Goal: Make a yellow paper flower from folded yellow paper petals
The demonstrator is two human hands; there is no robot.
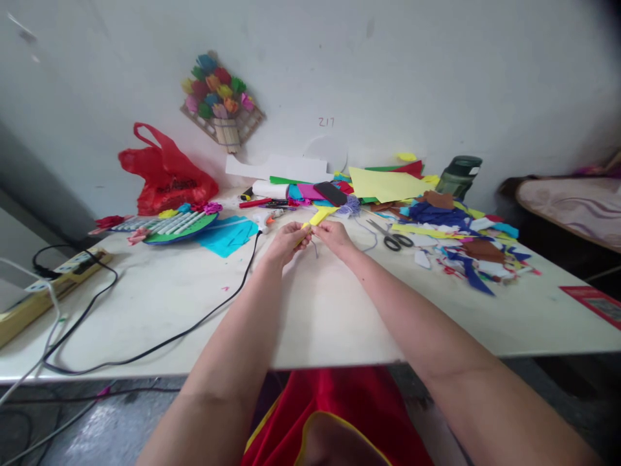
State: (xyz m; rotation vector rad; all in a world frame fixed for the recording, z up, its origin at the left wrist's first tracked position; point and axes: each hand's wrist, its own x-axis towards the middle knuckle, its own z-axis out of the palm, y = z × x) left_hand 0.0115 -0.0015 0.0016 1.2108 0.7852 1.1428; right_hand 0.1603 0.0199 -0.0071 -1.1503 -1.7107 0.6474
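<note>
Hands: two; from my remote seat I see the left hand (292, 242) and the right hand (332, 233) side by side, low over the white table (330, 310).
Grip: I read both as closed to a pinch on one strip of bright yellow paper (324, 212), the left fingers curled at its lower end, the right fingertips just beside them.
Yellow strip: one, its wider end slanting up and rightward beyond my fingers.
Arms: two, bare, stretched forward and converging on the grip, the backs of the hands partly upward.
Scissors: one pair, black-handled, right of the grip, blades angled away and leftward.
Phone: one, dark and rectangular (331, 193), beyond the grip.
Yarn: one loose lavender tangle (350, 206), beyond and slightly right.
Turquoise paper: flat sheets (228, 234) left of the grip, overlapping, so I cannot count them.
Bag: one, red plastic (174, 178), farther left.
Bottle: one, dark green, lidded (458, 176), well off to the right.
Scraps: one multicoloured heap (478, 251), right of the scissors, pieces too many to count.
</note>
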